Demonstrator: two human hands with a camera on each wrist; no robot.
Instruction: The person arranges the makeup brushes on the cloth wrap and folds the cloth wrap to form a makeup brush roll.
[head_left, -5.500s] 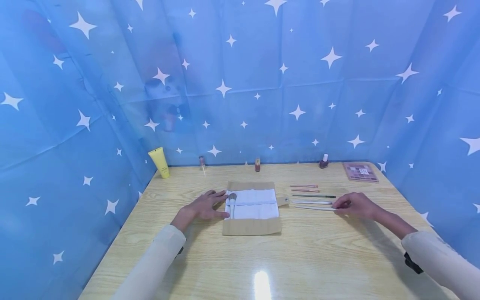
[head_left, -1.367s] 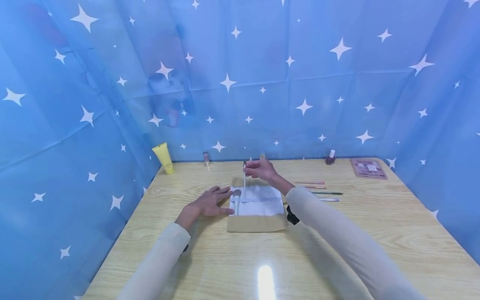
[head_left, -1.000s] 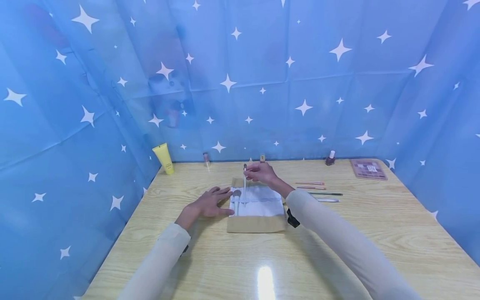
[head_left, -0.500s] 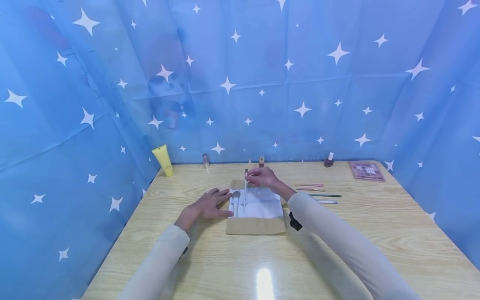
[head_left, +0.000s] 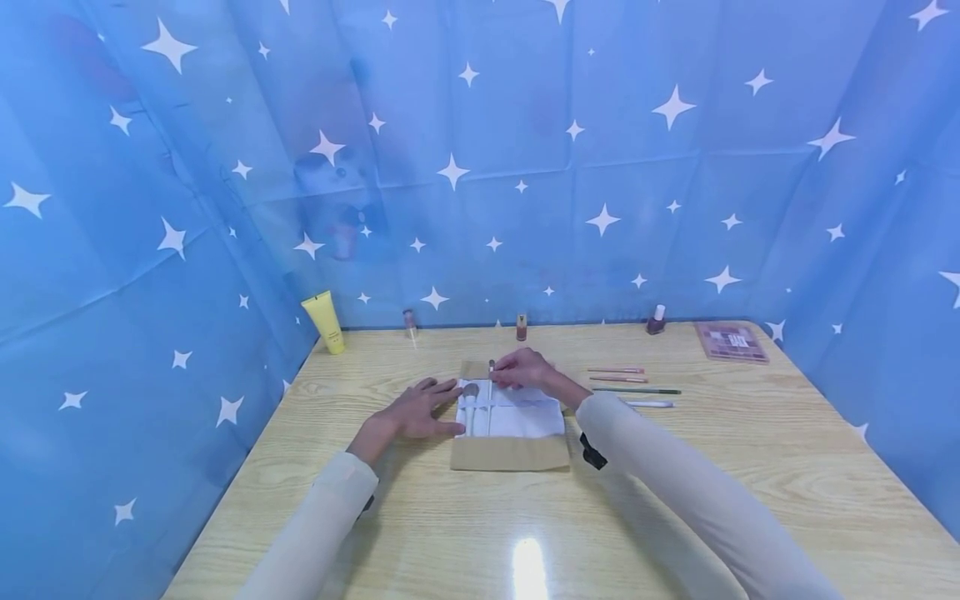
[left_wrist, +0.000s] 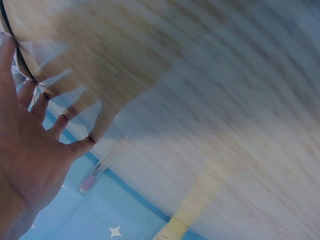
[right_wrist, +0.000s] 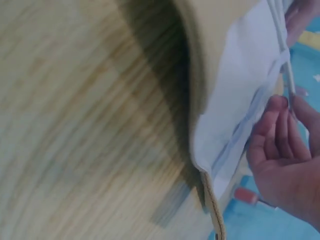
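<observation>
A makeup brush roll, tan outside with a white lining, lies open mid-table. A white-handled fluffy makeup brush sits in it at the left. My left hand rests by the roll's left edge, fingers spread; in the left wrist view its fingertips are at the table and roll edge. My right hand pinches a slim white makeup brush near its dark head. That brush lies over the lining beside the fluffy one, its handle past the cross band. The right wrist view shows the thumb and fingers on the slim brush.
Right of the roll lie two pink brushes, a dark green one and a white one. Along the back stand a yellow tube, a lip gloss tube, two small bottles and a palette.
My right hand has brought the slim white brush from the row at right to the roll, then lowered it toward me along the lining. My left hand stays by the roll's left edge.
</observation>
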